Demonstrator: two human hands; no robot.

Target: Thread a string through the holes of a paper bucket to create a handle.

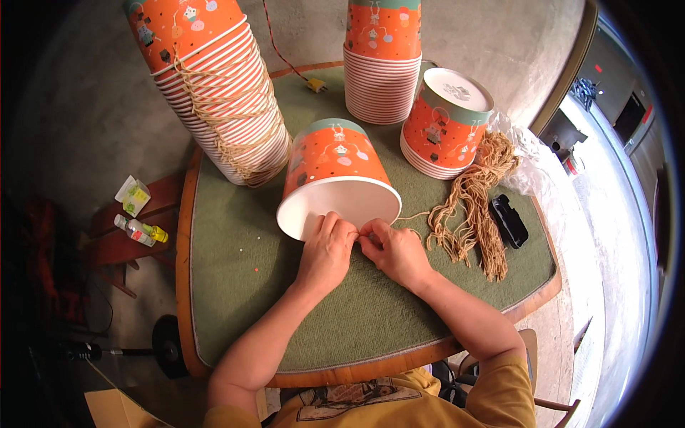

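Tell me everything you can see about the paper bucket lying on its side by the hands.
The paper bucket lies tipped on the green tabletop, its open white mouth facing the person. Orange printed wall, teal band near its base, white inside. The left hand and right hand meet at its lower rim, pinching tan string.

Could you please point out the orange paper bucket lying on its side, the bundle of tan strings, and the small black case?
Orange paper bucket lying on its side [335,160]: head view, on its printed wall.
Bundle of tan strings [474,207]: head view, mid-bundle.
Small black case [509,221]: head view, on its top.
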